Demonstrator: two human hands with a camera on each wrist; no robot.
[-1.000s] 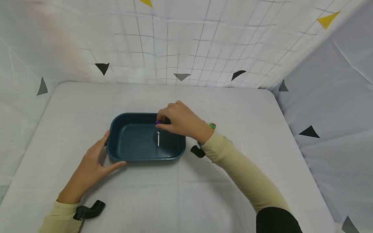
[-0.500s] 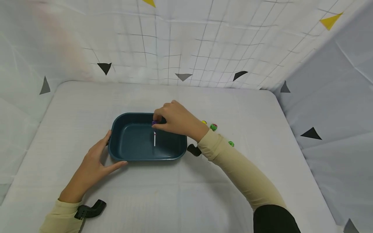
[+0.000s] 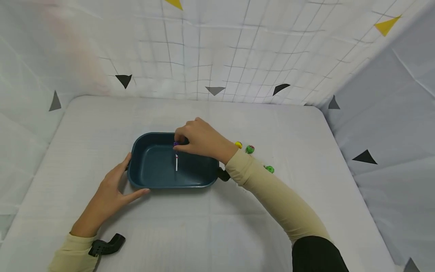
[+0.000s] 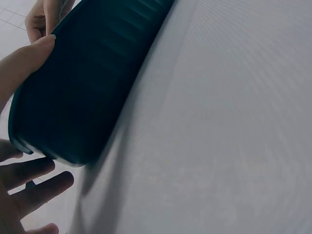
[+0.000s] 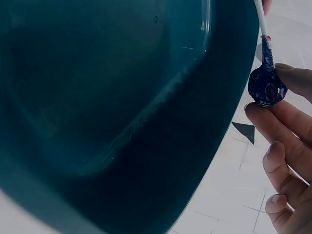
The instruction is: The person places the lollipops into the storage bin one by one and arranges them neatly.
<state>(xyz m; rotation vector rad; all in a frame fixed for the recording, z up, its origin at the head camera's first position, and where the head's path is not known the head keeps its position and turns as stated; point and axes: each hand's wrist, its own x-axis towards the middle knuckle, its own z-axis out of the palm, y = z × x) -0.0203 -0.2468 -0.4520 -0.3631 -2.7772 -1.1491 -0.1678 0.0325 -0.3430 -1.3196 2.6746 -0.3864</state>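
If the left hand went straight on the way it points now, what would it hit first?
The tray, most likely: its near left corner lies straight ahead of the left hand. Depth is unclear, so how much gap there is before the palm is hard to judge.

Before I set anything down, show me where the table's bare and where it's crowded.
Bare table: the near stretch between the left hand and right sleeve; the strip between the tray and the far edge; the area from the green candies to the right edge. Crowded: over the tray, where the right hand holds a purple lollipop, and around those candies.
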